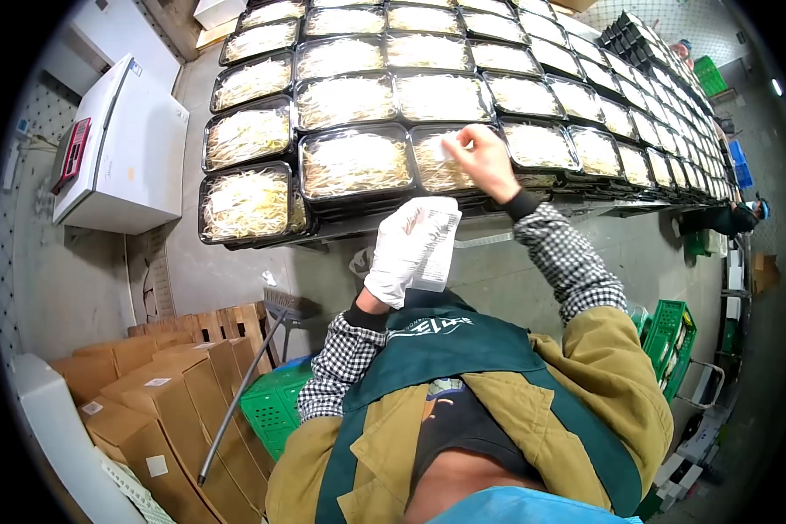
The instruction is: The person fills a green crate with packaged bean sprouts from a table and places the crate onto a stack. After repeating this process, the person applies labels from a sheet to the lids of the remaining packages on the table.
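Step in hand, as judged: labelling. The right hand (485,162) has its fingers narrowed on a small white sticker (448,148) at the lid of a front-row bean-sprout tray (432,175). The gloved left hand (393,258) grips the label sheet (438,249). The next move likely calls for pressing the sticker flat.

Grey concrete floor (236,262), stacked cardboard boxes (157,393)
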